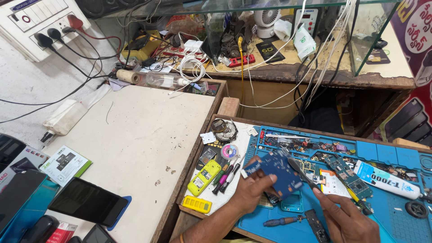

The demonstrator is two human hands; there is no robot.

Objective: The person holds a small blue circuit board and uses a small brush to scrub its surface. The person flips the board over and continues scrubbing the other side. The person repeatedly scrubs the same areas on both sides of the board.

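We see the left hand (249, 191) pinching a small blue rectangular circuit board (275, 172) between thumb and fingers, holding it tilted above the blue rubber work mat (387, 207). The right hand (344, 216) is closed around a pair of slim metal tweezers (298, 168), whose tips reach up to the right edge of the board. Just beside the board, on the mat, lies a long green circuit board (348, 176), and further right a white tube of glue with a blue band (387, 180). Below the hands a blue-handled screwdriver (281, 221) rests on the mat. To the left of the mat we see a yellow phone battery (204, 177), a flat yellow plastic part (196, 204) and a small spool of solder wire (229, 151). Well apart, on the pale wooden table (135, 135), lies a black phone with a dark screen (87, 202).
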